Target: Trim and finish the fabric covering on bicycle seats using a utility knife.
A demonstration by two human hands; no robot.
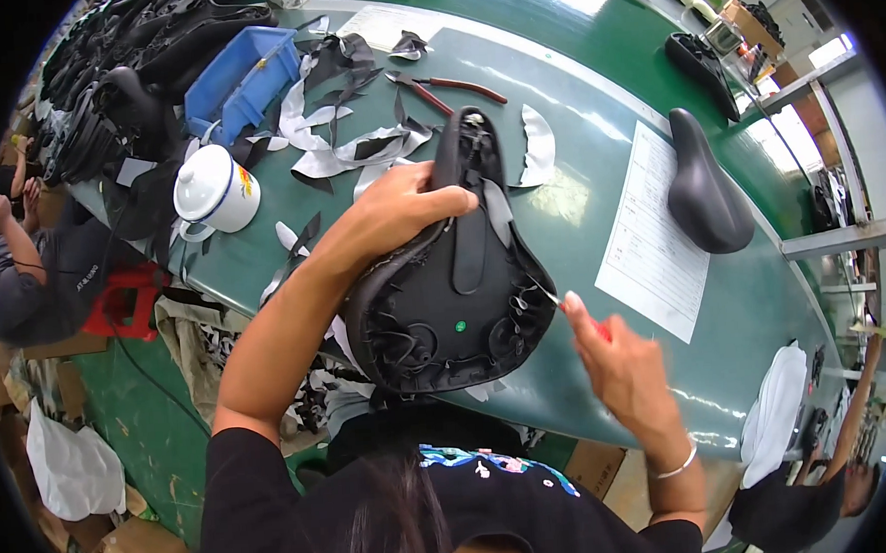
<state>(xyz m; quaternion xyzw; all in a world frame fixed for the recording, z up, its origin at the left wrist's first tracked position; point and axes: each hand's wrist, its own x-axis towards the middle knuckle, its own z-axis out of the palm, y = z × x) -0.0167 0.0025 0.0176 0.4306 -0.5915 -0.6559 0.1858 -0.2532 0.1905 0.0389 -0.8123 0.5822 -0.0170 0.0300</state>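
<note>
A black bicycle saddle point(483, 274) lies underside up near the table's front edge, its narrow nose pointing away from me. Loose cover edges are gathered around its wide rear rim. My left hand point(409, 210) is closed around the nose side, thumb resting on the underside. In my right hand point(620, 367), slightly blurred, is a red-handled tool point(603, 330) with a thin metal tip. That tip is at the saddle's right rim, by the folded cover edge; whether it touches, I cannot tell. The fingers hide most of the handle, so its exact kind is unclear.
Beyond the saddle lie red-handled pliers point(450, 84) and black and white offcuts point(361, 146). Left stand a lidded white mug point(220, 193) and a blue bin point(238, 87). A printed sheet point(647, 241) and another saddle point(701, 188) lie right. Other people are at both sides.
</note>
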